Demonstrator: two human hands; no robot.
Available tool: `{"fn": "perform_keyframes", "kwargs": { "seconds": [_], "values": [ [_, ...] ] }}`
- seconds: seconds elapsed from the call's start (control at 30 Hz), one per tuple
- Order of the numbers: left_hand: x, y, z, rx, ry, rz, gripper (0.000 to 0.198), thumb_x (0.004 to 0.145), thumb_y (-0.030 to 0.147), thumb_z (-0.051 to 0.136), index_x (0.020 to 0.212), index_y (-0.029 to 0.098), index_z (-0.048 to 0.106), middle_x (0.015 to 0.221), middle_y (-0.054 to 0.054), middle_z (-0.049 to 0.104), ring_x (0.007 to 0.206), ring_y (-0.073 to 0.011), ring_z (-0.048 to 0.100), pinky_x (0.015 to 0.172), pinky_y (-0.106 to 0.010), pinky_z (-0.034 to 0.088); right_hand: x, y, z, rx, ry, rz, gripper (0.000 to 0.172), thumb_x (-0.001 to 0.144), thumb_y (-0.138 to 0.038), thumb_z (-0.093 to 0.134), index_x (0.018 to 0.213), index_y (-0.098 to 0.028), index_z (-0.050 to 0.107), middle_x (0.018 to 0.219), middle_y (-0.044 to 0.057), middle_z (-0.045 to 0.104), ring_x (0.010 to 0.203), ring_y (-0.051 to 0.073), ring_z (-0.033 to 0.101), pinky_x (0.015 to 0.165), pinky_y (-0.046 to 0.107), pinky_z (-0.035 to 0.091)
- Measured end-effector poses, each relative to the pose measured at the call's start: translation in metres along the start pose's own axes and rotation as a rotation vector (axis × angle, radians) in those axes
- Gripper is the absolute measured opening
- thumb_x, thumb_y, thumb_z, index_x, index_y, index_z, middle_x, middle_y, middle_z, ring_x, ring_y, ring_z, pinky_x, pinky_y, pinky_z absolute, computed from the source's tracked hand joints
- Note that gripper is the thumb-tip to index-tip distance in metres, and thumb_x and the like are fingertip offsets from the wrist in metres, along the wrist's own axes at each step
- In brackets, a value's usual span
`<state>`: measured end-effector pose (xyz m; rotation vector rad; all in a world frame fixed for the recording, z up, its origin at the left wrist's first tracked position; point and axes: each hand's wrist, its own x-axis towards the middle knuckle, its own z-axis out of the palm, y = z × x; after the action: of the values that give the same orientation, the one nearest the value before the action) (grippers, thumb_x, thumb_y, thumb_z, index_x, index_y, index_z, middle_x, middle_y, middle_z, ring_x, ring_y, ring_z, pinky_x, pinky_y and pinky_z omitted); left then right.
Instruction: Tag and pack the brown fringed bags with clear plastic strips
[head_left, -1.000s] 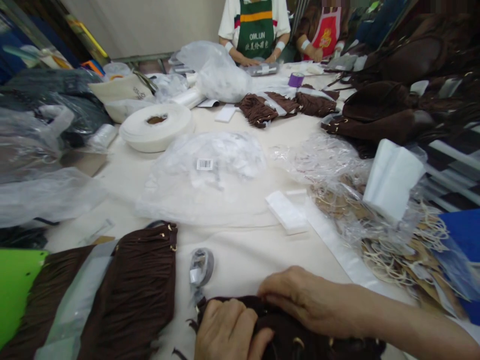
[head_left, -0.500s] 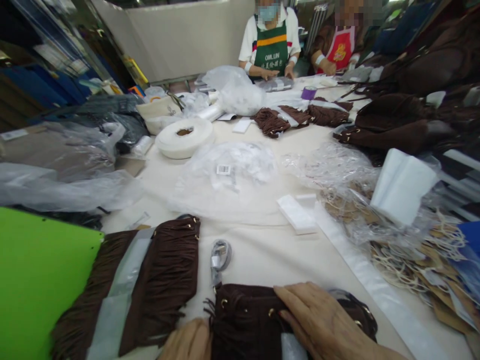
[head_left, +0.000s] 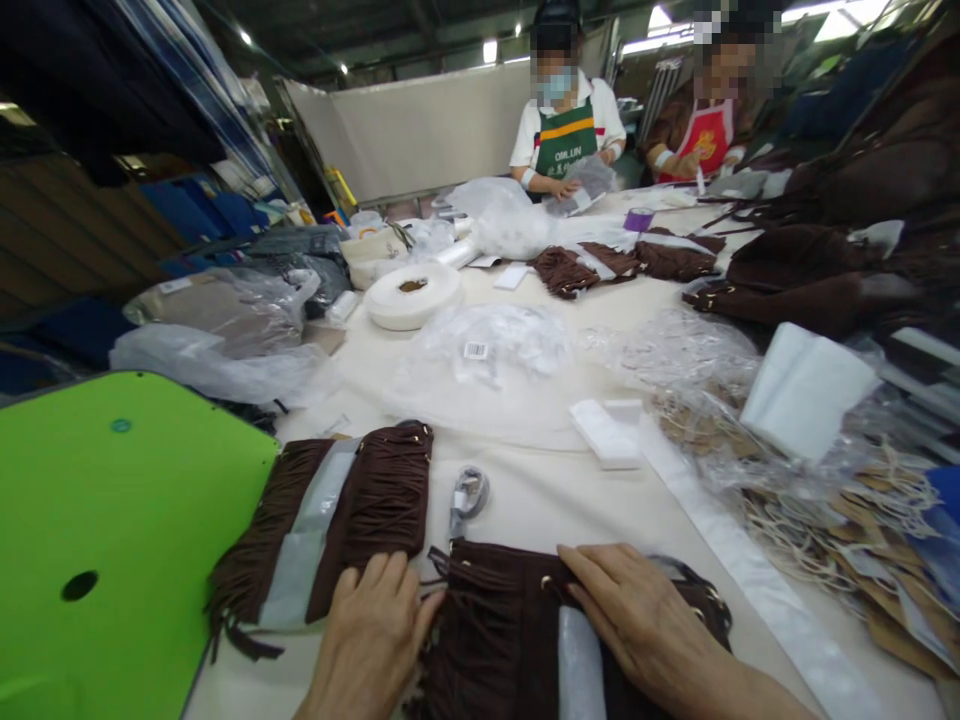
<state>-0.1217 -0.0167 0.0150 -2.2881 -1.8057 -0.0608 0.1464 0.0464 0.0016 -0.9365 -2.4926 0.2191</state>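
A dark brown fringed bag [head_left: 510,630] lies in front of me, with a pale strip [head_left: 580,660] wrapped across it. My right hand [head_left: 637,610] rests on its right half, fingers stretched out together and the thumb side against the bag. At its left edge is my left hand [head_left: 371,625], thumb apart and touching or close to the fringe, fingers slightly bent. Those fingertips come near the lower right corner of a second brown fringed bag [head_left: 382,490], which also has a pale band [head_left: 304,555] around it. A wrapped grey loop [head_left: 470,492] sticks out above the nearer bag.
A bright green board [head_left: 150,490] stands at the left. Beyond lie a clear plastic bag with a barcode label [head_left: 476,350], a white roll [head_left: 414,295] and white folded pieces [head_left: 606,433]. Tags with cords [head_left: 840,540] pile up at right. Two people in aprons [head_left: 566,140] work across the table.
The view has tilted up and swung left, showing more of the green board. My left hand has come further into view beside the nearer bag; my right hand stays on it.
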Motion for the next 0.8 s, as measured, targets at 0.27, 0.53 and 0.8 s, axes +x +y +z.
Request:
{"fn": "perform_keyframes", "kwargs": {
  "seconds": [0.27,0.53,0.8],
  "values": [
    [-0.004,0.028,-0.017,-0.240,0.247,0.303,0.019,0.089,0.030,0.045,0.086,0.021,0.061,0.098,-0.004,0.065,0.095,-0.0191,0.054,0.077,-0.032,0.040,-0.001,-0.004,-0.003,-0.001,0.009,-0.004,0.029,0.093,-0.018,0.035,0.114,-0.013,0.053,0.091,0.011,0.066,0.080,0.020,0.063,0.071,0.033,0.053],
    [-0.029,0.004,-0.014,0.006,0.155,-0.021,0.017,0.086,0.016,0.045,0.086,0.017,0.062,0.083,-0.006,0.062,0.074,-0.0193,0.055,0.065,-0.033,0.042,-0.003,-0.003,0.002,0.018,0.009,0.016,0.027,0.092,-0.016,0.037,0.113,-0.013,0.054,0.093,0.011,0.065,0.083,0.021,0.062,0.075,0.036,0.052],
    [-0.045,-0.008,0.007,-0.050,0.164,0.129,0.015,0.084,0.026,0.048,0.077,0.023,0.061,0.091,-0.003,0.068,0.087,-0.0194,0.063,0.068,-0.029,0.047,-0.002,-0.010,-0.002,0.034,-0.108,0.136,0.018,0.086,-0.012,0.048,0.101,-0.017,0.057,0.094,0.008,0.064,0.084,0.021,0.060,0.078,0.035,0.048]
  ]
}}
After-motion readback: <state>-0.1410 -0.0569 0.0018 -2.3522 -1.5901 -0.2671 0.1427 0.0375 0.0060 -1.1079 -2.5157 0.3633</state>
